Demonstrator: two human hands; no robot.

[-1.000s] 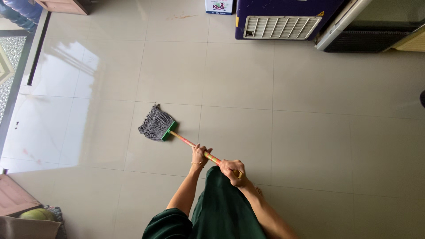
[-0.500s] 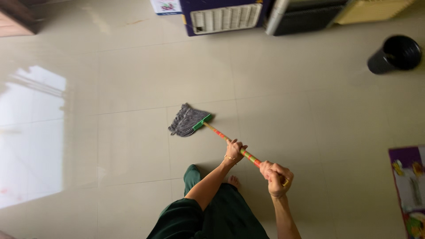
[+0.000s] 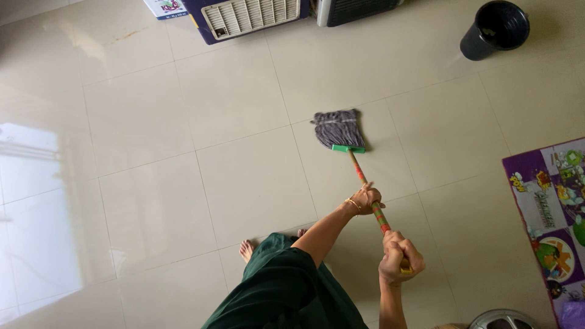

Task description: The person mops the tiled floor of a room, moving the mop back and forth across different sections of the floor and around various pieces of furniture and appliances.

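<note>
Handle end of the mop (image 3: 353, 152) is hidden inside the right hand (image 3: 397, 257), whose grip is closed around it; the left hand (image 3: 365, 198), further down the shaft, is likewise wrapped on it. Grey string head with a green clamp lies flat on the tiled floor (image 3: 244, 183), ahead of both grips. Black bucket (image 3: 495, 29) stands well beyond (patterned mat (image 3: 548, 213) cut off at right).

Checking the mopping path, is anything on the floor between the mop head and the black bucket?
Nothing visible: only bare tile lies between the mop head and the black bucket.
</note>
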